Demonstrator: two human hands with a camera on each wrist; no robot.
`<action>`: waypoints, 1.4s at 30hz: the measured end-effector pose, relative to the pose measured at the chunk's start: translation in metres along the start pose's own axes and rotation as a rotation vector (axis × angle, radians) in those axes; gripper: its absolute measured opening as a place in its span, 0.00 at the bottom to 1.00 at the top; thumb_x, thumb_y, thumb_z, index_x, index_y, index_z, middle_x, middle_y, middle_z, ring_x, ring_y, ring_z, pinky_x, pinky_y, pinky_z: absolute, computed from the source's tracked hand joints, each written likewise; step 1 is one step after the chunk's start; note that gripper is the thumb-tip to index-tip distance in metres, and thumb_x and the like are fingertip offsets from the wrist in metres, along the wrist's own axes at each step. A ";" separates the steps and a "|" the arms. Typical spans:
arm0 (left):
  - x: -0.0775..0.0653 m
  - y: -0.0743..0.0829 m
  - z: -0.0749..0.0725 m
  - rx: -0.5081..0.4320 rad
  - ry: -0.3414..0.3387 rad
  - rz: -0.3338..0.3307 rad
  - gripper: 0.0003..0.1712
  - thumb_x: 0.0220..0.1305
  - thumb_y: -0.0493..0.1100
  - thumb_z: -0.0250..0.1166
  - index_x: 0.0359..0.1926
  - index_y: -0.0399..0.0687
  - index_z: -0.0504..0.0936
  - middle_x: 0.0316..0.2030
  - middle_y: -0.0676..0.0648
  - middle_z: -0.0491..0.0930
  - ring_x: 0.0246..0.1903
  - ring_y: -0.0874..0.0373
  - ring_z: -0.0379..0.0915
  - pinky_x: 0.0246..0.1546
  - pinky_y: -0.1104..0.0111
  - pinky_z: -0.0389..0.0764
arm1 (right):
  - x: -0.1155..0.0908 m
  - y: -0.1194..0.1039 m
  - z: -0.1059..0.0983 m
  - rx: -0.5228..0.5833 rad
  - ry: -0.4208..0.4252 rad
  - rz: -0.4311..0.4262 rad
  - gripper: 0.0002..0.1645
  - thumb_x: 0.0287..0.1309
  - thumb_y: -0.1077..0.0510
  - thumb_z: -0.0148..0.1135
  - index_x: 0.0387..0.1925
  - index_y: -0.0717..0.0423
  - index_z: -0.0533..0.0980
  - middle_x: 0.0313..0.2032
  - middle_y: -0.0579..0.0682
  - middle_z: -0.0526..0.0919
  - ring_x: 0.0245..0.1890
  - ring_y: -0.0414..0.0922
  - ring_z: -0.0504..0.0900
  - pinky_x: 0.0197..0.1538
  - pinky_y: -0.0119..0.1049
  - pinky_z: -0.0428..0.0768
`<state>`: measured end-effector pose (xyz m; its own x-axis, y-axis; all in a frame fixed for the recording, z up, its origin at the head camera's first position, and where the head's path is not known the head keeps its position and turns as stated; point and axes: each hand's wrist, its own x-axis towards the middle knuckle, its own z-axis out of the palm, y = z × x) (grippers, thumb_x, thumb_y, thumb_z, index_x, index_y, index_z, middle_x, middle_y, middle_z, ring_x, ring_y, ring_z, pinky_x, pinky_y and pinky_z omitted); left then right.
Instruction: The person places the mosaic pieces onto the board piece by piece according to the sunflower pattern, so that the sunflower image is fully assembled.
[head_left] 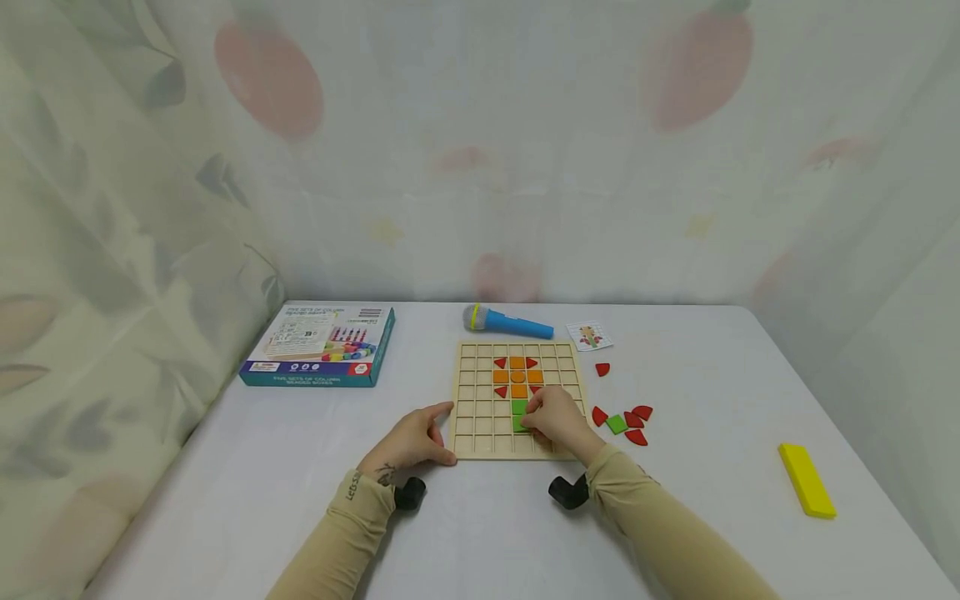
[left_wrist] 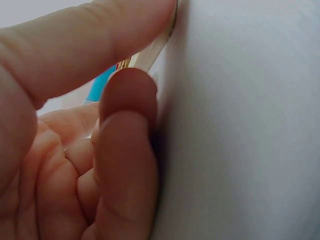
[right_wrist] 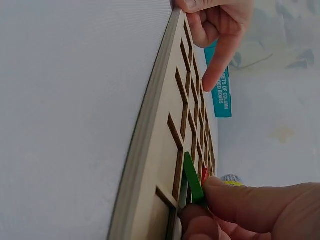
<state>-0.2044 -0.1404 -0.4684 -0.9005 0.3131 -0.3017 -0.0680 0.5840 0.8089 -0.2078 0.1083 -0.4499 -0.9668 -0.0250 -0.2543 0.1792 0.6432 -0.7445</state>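
My right hand (head_left: 558,418) pinches a green square tile (right_wrist: 193,179) between thumb and fingers. In the right wrist view the tile stands tilted over a cell of the wooden grid board (head_left: 472,446). Another green square (head_left: 519,406) lies just above it on the board. Farther up, orange squares (head_left: 517,363) form a cross around an orange round piece (head_left: 518,377), with red quarter-circle pieces (head_left: 501,392) at its corners. My left hand (head_left: 408,437) touches the board's left edge, index finger stretched along it, thumb at the near corner.
Right of the board lie several red pieces (head_left: 642,412) and a green square (head_left: 617,424). A pattern card (head_left: 589,335) and blue toy microphone (head_left: 517,323) lie behind. A boxed set (head_left: 318,346) sits at left, a yellow block (head_left: 807,481) at far right.
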 end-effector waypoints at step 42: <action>0.002 -0.002 0.000 0.017 0.004 0.002 0.52 0.36 0.38 0.78 0.66 0.47 0.64 0.20 0.47 0.71 0.19 0.58 0.65 0.20 0.69 0.64 | -0.020 0.069 -0.087 -0.518 0.058 0.038 0.17 0.45 0.57 0.69 0.39 0.62 0.80 0.35 0.53 0.81 0.32 0.47 0.75 0.34 0.44 0.74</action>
<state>-0.2063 -0.1409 -0.4708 -0.9024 0.3115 -0.2978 -0.0586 0.5959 0.8009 -0.1914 0.2197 -0.4427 -0.9726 0.0386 -0.2292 0.1147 0.9374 -0.3288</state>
